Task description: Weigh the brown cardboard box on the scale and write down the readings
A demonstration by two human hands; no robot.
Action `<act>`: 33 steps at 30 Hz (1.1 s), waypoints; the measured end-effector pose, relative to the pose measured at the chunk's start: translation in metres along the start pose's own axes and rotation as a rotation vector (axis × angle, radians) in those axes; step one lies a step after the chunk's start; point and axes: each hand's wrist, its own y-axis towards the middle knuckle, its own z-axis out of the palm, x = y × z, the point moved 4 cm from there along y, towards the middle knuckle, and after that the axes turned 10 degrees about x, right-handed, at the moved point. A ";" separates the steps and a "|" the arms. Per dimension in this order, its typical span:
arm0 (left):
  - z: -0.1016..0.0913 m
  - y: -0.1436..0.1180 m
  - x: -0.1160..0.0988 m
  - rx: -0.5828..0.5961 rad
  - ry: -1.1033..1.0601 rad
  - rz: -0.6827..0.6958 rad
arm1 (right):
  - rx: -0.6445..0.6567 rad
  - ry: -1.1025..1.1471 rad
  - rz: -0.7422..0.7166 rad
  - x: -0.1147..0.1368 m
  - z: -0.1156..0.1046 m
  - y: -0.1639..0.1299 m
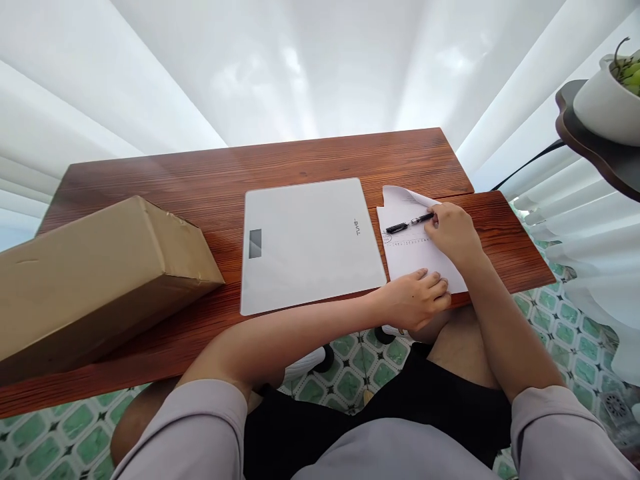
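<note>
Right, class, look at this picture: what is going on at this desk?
A seated person holds a black pen in the right hand over a white sheet of paper, while the left hand presses its near edge flat. Beside the paper lie a white digital scale and a brown cardboard box on the wooden desk.

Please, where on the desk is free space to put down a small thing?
Bare wood lies behind the scale, along the desk's far edge, and between the cardboard box and scale. The right end is crowded: paper, pen, left hand and right hand.
</note>
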 end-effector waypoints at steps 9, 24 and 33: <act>-0.010 0.000 -0.010 -0.040 0.210 0.025 | -0.349 0.090 -0.127 0.017 -0.014 -0.007; -0.085 -0.109 -0.021 -0.183 0.322 -0.232 | -0.245 0.238 -0.414 0.094 -0.003 -0.018; -0.134 -0.238 -0.009 -0.380 0.241 -0.760 | -0.183 0.244 -0.627 0.211 -0.029 -0.021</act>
